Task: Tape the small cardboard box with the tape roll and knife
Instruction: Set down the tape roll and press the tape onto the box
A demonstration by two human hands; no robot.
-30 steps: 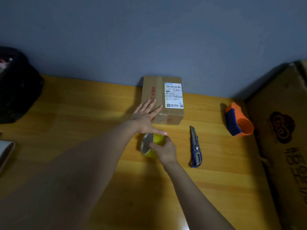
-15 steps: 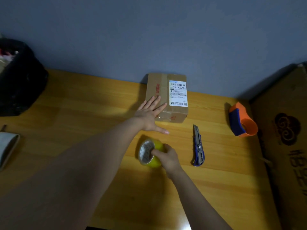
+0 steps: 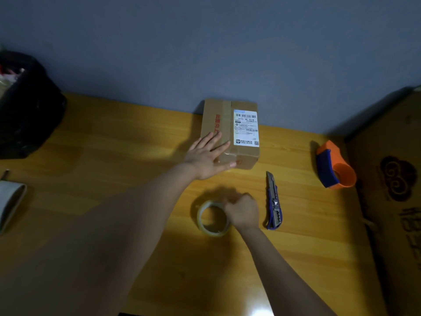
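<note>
A small cardboard box (image 3: 227, 124) with a white shipping label stands on the wooden table against the blue wall. My left hand (image 3: 206, 156) lies flat with fingers spread on the box's near left corner. A clear tape roll (image 3: 210, 218) lies flat on the table in front of the box. My right hand (image 3: 242, 212) grips the roll's right rim with curled fingers. A blue utility knife (image 3: 274, 201) lies on the table just right of that hand, untouched.
An orange and blue tape dispenser (image 3: 333, 169) sits at the right. A large cardboard box (image 3: 391, 190) fills the right edge. A black bag (image 3: 25, 106) stands at the far left, with a white object (image 3: 10, 201) at the left edge below it.
My right hand has drawn the tape roll toward me, away from the box, and laid it flat from its tilted pose. My left hand stays on the box.
</note>
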